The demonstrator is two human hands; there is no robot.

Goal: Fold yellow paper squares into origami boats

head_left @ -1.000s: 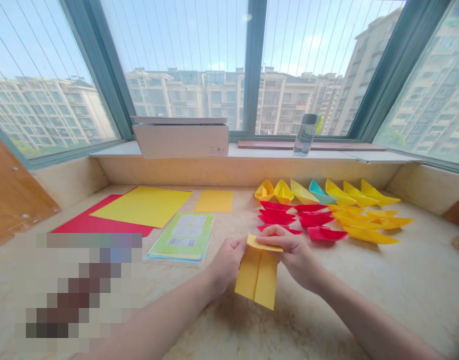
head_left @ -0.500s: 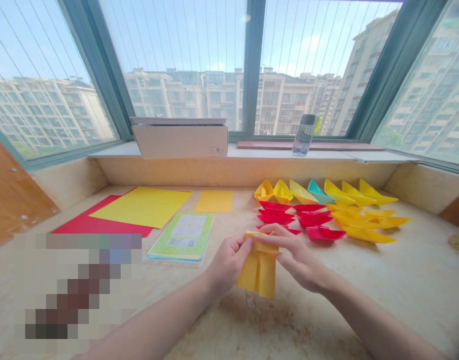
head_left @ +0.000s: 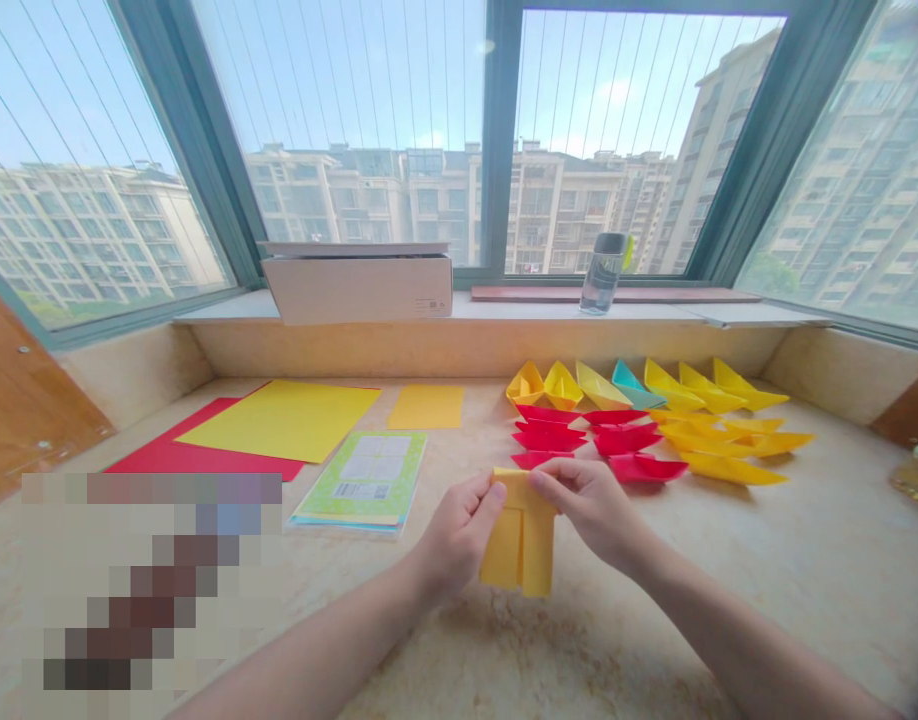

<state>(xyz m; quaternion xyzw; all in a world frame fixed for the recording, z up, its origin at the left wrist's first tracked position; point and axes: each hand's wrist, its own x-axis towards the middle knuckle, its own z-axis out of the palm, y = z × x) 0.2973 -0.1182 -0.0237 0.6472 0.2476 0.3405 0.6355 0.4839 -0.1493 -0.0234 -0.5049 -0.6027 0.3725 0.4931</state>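
While the head view has the folded yellow paper (head_left: 500, 552) held up to the right of the green packet (head_left: 400, 470) and nearer to you, both your hands are pinching its top edge. Your left hand (head_left: 463, 522) grips the upper left corner, thumb in front; your right hand (head_left: 592, 508) closes thumb and fingertips on the upper right corner. Half a second ago your right fingers reached across the top band; now they have drawn back to the corner, and the band lies flatter over the two panels, whose middle slit shows below it. That suggests the top fold has been turned down and is being squared or pressed at its ends, though you cannot tell from here whether it is creased.

Beyond the packet and slightly right lies a small orange sheet (head_left: 427, 408); beyond it to the left, a large yellow sheet (head_left: 279, 418) overlaps a red sheet (head_left: 196, 450). Well to the packet's right stand the red boats (head_left: 649, 468) and yellow boats (head_left: 733, 468).
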